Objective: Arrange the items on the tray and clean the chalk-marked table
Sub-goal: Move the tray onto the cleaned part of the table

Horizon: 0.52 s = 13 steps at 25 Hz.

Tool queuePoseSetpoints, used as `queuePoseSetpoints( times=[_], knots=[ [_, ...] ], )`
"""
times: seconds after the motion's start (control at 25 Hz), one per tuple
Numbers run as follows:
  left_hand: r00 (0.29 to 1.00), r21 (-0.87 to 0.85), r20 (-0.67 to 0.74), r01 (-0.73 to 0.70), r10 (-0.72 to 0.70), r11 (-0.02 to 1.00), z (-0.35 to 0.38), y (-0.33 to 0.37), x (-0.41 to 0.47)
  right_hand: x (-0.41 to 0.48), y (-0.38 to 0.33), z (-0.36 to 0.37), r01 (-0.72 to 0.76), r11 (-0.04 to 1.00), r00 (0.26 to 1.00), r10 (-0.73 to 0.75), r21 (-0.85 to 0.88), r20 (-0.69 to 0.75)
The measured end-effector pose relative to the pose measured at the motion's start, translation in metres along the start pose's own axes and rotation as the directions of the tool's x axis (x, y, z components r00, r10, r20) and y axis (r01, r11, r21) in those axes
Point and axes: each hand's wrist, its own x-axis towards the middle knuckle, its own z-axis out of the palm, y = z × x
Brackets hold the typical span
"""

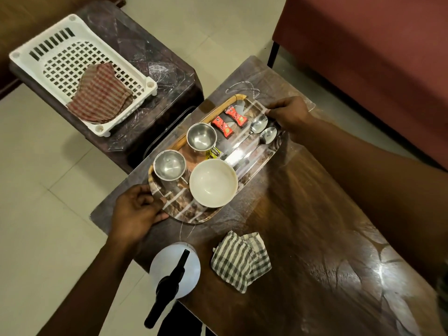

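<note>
One tray (189,215) holds two steel cups (201,137) (169,165), one white bowl (213,182), two spoons (259,123) (268,135), two red sachets (222,127) (236,116) and one yellow packet (212,154) (mostly hidden between a cup and the bowl). Elsewhere: two checked cloths (101,98) (242,260), one white rack (149,85), one spray bottle (174,267), two tables (303,214) (150,52). Two hands are in view, a left hand (135,214) and a right hand (288,115)

Glossy wooden table (303,214), shiny steel cups (201,137)

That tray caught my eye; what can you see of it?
The tray is oblong, glossy, printed brown and white, with one wood-coloured rim. It sits on the wooden table holding two steel cups, a white bowl, two spoons and red sachets. The left hand grips its near end, the right hand its far end.
</note>
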Motion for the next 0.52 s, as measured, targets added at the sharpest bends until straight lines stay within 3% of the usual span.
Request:
queuePoseSetpoints(
  times=[0.32,0.52],
  knots=[
    [0.989,0.124,0.089,-0.13,0.119,0.984,-0.005,0.051,-0.01,-0.038,0.011,-0.046,-0.05,0.979,0.994,0.068,0.197,-0.085],
    [0.955,0.233,0.227,-0.244,0.191,0.941,0.003,0.132,-0.056,-0.121,0.028,-0.124,-0.095,0.907,0.968,0.18,0.411,-0.173]
  ],
)
